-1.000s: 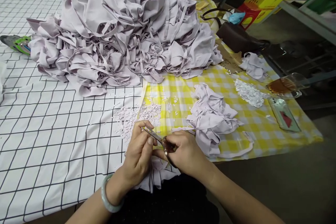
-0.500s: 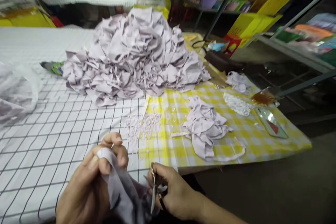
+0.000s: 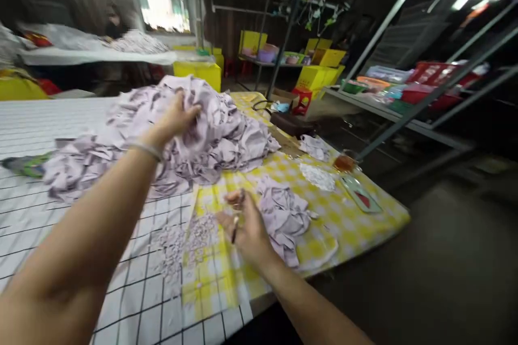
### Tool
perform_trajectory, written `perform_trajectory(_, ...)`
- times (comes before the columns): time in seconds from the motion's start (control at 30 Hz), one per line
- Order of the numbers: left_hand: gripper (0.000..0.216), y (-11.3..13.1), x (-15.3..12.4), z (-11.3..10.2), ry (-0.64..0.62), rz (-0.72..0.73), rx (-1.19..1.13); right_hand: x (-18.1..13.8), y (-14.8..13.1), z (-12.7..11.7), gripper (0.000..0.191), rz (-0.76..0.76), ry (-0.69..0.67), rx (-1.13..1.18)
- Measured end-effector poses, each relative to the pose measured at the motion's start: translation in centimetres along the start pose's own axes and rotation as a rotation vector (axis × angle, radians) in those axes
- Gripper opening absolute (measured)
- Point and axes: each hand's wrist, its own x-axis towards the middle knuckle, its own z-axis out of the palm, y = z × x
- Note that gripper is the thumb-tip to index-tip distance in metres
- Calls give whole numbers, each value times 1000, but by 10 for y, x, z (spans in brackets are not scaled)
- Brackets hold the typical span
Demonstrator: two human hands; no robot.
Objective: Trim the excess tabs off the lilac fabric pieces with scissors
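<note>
My left hand (image 3: pixel 182 117) reaches over the heap of lilac cloth pieces (image 3: pixel 238 135), thumb and a finger spread apart against the fabric. The cloth beneath that palm is smeared by motion, and the other fingers are partly hidden. Lower down, my right hand (image 3: pixel 249 229) is closed around a small pair of scissors (image 3: pixel 235 226), seen only in part between the fingers. Close beside it, to the right, lies a smaller pile of lilac cloth (image 3: pixel 283 218). Tiny lilac snippets (image 3: pixel 182 245) are scattered left of the right hand.
A yellow checked cloth (image 3: pixel 222 285) covers the table's right part. On it lie a white clump (image 3: pixel 318 176), a phone-like flat object (image 3: pixel 362 194) and a brown translucent item (image 3: pixel 343 163). A metal rack (image 3: pixel 388 108) stands beyond the right edge. A person (image 3: pixel 115 21) is at a far table.
My left hand has moved from beside the scissors, where it held a lilac piece, forward to the big heap. My right hand still holds the scissors. The view has tilted up.
</note>
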Motion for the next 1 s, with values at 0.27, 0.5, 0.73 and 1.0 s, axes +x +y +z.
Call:
perform_trajectory(0.27,12,-64,-65,124,-329,133,117,-7,58,-101,37,209,266,-248)
perform_trajectory(0.5,27,-41,-152,223,-535,76,129,7,80,-166,44,266,401,-219)
perform_trajectory(0.73,29,-9,-170,230,-667,76,56,-3,77,-180,42,232,415,-35)
perform_trajectory(1.0,28,0,-180,186,-624,-28,-234,-6,63,-174,36,144,238,-24)
